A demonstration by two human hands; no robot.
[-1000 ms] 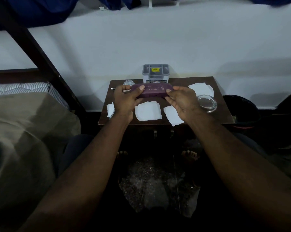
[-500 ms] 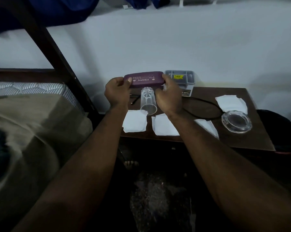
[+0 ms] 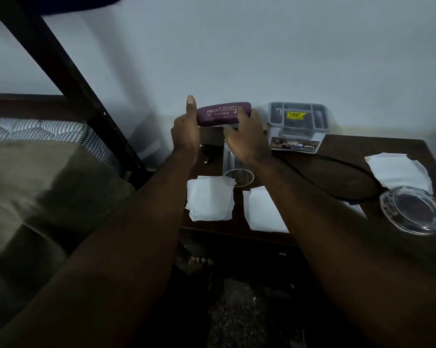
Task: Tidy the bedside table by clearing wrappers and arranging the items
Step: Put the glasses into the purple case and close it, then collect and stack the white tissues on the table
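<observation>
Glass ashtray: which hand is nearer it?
Right. The right hand grips the spectacle case at the end on the side of the glass ashtray; the left hand holds the other end, farther off.

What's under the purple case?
A clear glass on the brown table. The right hand, gripping the purple case with the left hand, covers the glass's far end.

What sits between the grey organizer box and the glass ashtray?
A looped black cable lies on the table between the organizer box and the ashtray, seen in the head view.
</observation>
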